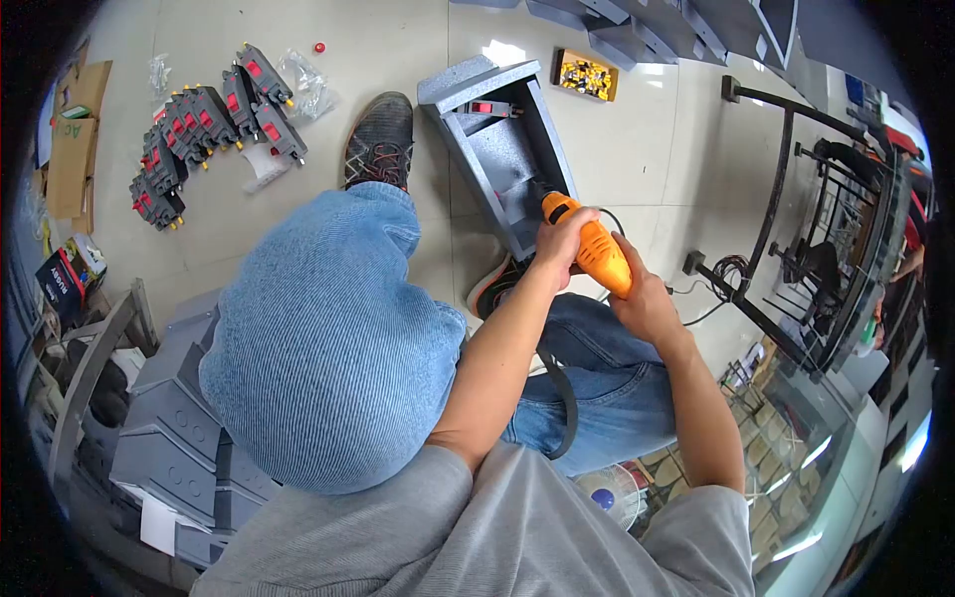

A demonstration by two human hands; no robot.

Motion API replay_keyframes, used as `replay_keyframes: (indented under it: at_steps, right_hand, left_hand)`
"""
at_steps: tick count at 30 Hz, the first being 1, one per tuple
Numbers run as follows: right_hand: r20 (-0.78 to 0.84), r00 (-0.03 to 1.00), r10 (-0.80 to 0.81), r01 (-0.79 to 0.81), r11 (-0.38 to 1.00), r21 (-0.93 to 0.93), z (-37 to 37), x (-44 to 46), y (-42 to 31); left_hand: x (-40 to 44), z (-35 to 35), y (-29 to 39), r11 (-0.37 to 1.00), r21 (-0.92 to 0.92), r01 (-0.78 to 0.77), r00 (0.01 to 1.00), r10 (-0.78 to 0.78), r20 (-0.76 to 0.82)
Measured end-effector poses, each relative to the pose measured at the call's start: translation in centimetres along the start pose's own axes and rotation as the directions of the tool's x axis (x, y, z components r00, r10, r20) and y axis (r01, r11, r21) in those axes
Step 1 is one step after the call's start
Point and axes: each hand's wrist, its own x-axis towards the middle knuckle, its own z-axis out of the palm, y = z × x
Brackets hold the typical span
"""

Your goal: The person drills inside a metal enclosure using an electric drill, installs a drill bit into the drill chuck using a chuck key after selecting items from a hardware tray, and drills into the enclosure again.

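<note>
An orange power drill (pixel 604 257) points into an open grey metal box (pixel 554 129) on the tiled floor. My left hand (pixel 565 244) wraps round the drill's front part, near the chuck. At its rear end, my right hand (pixel 645 298) grips the body. The drill's tip reaches inside the box near its right wall; its exact contact point is too small to make out. A grey module with a red part (pixel 489 108) sits inside the box at the far end. My shoe (pixel 380 144) stands to the left of the box.
Several grey-and-red modules (pixel 204 121) lie on the left floor beside clear plastic bags (pixel 306 88). A small carton of yellow-and-black parts (pixel 586 77) is beyond the box. Grey metal housings (pixel 169 438) are stacked at lower left. A black metal frame (pixel 774 184) and cord (pixel 731 274) are at right.
</note>
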Motion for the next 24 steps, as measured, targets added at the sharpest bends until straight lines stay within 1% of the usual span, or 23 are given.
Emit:
replay_keyframes:
  at_steps: [7,10,19,22,24]
  right_hand:
    - [-0.025,0.999,0.02,-0.021,0.998,-0.062,0.3,0.8,-0.2]
    - [-0.023,0.999,0.043,-0.044,0.996,-0.073,0.5,1.0,0.1]
    - [-0.048,0.999,-0.006,0.004,0.999,-0.045,1.2,1.3,0.5]
    - [-0.046,0.999,0.004,-0.006,0.998,-0.063,1.2,1.4,0.4]
    - [-0.049,0.999,0.003,-0.006,0.998,-0.057,1.4,1.4,0.4]
  left_hand:
    - [0.9,-0.3,0.5,0.999,0.037,-0.006,0.999,0.005,0.032]
    - [1.3,-0.5,0.5,1.0,0.017,-0.004,0.997,0.003,0.078]
    - [2.2,-0.9,0.1,1.0,0.015,-0.004,0.999,0.003,0.049]
    - [2.2,-1.1,0.2,1.0,0.003,0.015,0.997,-0.015,0.081]
    - [2.3,-1.2,0.2,1.0,0.009,0.001,0.997,-0.002,0.083]
